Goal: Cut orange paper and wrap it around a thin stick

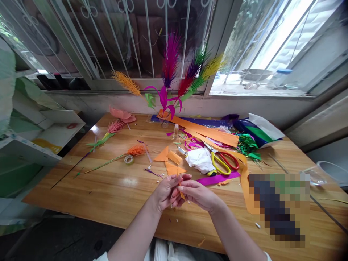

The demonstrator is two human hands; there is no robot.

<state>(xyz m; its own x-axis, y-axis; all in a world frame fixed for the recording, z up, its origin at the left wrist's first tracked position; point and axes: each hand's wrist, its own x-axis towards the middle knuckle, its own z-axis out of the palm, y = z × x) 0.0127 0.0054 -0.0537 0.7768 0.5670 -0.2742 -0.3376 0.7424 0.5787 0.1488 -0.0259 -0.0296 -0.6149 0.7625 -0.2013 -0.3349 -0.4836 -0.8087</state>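
Note:
My left hand (165, 192) and my right hand (199, 195) meet above the near part of the wooden table (114, 192). Together they pinch a small orange paper strip (181, 194) that pokes out between the fingers. Just beyond the hands lie cut orange paper triangles (170, 161), a crumpled white tissue (200, 159) and scissors (223, 161) with yellow and red handles. A purple paper strip (217, 178) lies to the right of my hands.
A bunch of coloured paper feather flowers (176, 78) stands at the window. Finished paper stems (116, 157) and a tape roll (128, 159) lie at the left. Long orange strips (209, 134), green scraps (246, 145) and a clear cup (323, 174) are on the right. White shelves (40, 137) stand left of the table.

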